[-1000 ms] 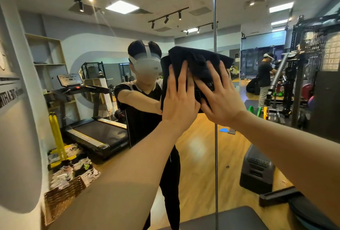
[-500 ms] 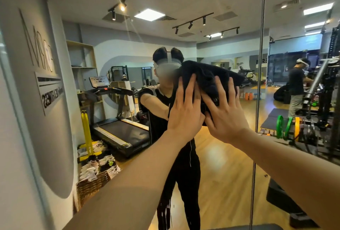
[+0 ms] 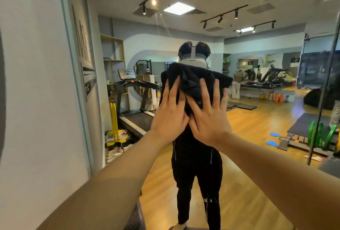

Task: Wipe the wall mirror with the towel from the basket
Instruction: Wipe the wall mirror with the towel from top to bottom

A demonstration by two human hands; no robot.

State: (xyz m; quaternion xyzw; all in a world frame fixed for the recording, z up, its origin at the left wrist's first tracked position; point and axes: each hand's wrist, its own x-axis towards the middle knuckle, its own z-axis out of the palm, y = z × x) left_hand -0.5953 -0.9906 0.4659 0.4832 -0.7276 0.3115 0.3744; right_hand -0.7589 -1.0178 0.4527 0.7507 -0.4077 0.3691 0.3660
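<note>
Here both hands (image 3: pixel 189 119) press the dark towel (image 3: pixel 191 80) flat against the mirror (image 3: pixel 257 137).

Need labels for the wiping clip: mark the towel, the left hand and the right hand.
towel (image 3: pixel 191 78), head view, bunched dark cloth above the fingers.
left hand (image 3: pixel 170 117), head view, back of hand.
right hand (image 3: pixel 209 119), head view, back of hand.

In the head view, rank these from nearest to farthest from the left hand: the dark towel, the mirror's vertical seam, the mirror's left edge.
Measured from the left hand:
1. Dark towel: under its fingers, pressed on the mirror.
2. Mirror's left edge: off to the left, by the grey wall.
3. Vertical seam: far right, beyond the right hand.
</note>
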